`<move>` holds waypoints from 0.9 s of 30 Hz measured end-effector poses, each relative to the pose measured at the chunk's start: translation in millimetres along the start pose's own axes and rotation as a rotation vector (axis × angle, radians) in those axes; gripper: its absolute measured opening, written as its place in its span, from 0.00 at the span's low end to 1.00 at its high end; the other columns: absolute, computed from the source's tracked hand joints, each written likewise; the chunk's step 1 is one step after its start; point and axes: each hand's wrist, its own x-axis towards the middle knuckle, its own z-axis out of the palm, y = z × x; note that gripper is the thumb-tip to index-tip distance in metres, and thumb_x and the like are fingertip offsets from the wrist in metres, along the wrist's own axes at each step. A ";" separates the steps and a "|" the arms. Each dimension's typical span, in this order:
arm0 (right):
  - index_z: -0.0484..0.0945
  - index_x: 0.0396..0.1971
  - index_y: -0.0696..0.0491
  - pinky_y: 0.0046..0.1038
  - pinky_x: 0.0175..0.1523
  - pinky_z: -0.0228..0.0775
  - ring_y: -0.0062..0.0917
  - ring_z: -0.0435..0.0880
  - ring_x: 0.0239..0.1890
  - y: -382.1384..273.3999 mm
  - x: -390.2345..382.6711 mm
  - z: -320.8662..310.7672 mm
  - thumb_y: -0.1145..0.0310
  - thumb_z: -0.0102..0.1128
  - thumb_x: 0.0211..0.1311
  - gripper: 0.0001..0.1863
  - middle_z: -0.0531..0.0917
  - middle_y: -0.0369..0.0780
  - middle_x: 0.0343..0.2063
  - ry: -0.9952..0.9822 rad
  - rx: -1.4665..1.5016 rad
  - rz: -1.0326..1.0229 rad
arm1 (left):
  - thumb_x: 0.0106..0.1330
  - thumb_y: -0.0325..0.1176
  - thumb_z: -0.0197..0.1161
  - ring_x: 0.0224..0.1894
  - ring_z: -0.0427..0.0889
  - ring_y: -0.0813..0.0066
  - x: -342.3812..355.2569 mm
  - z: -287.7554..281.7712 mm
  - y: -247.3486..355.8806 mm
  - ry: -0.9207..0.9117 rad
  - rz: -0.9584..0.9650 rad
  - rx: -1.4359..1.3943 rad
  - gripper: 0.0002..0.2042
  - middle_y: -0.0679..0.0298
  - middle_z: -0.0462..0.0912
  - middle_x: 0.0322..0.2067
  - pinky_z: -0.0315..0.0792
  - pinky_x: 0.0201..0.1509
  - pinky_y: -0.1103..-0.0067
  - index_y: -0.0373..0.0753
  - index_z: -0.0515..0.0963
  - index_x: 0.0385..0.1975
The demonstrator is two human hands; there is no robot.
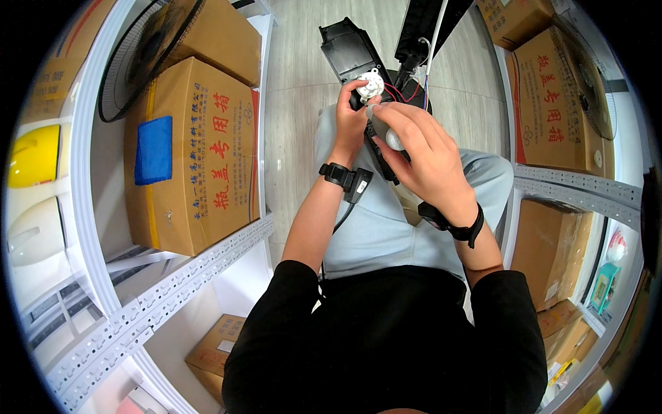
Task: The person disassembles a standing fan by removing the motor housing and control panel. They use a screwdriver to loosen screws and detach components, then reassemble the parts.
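Note:
My left hand (352, 117) grips a white round mechanism (372, 84) at the top of a black housing (378, 155), with red wires running off to its right. A black open panel or cover (341, 48) is behind it. My right hand (424, 155) is bent over the housing, its fingers closed around a grey-and-white rounded part (394, 138) just below the mechanism; its exact shape is partly hidden. A tall black post (412, 31) with a white cable and a hinge stands just beyond my hands, above my lap.
Metal shelving (179, 272) lines both sides, holding cardboard boxes (186, 159), wire fan grilles (112, 83) and a blue cloth (153, 148). A yellow helmet (34, 155) and a white one sit at far left. A grey wood-look floor (296, 69) lies ahead.

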 end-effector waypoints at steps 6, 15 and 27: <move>0.80 0.51 0.50 0.31 0.40 0.80 0.35 0.86 0.40 -5.6 2.4 -1.9 0.76 0.76 0.49 0.26 0.84 0.40 0.45 -0.004 -0.097 0.115 | 0.62 0.24 0.70 0.49 0.77 0.79 -1.8 -1.4 -0.6 -0.016 -0.004 -0.065 0.18 0.66 0.79 0.47 0.72 0.55 0.80 0.39 0.75 0.50; 0.80 0.47 0.45 0.31 0.40 0.81 0.35 0.86 0.42 0.7 2.3 7.1 0.71 0.73 0.53 0.20 0.83 0.39 0.44 0.109 -0.094 0.071 | 0.63 0.24 0.69 0.50 0.77 0.78 -3.4 4.1 11.0 0.027 0.024 -0.012 0.19 0.66 0.78 0.47 0.72 0.56 0.79 0.41 0.72 0.52; 0.79 0.49 0.49 0.32 0.44 0.80 0.36 0.86 0.43 9.5 9.2 5.3 0.71 0.73 0.54 0.22 0.84 0.40 0.40 0.137 -0.029 0.089 | 0.57 0.21 0.65 0.54 0.74 0.74 -2.5 2.1 7.5 0.024 -0.034 -0.034 0.21 0.64 0.76 0.50 0.69 0.61 0.77 0.40 0.73 0.52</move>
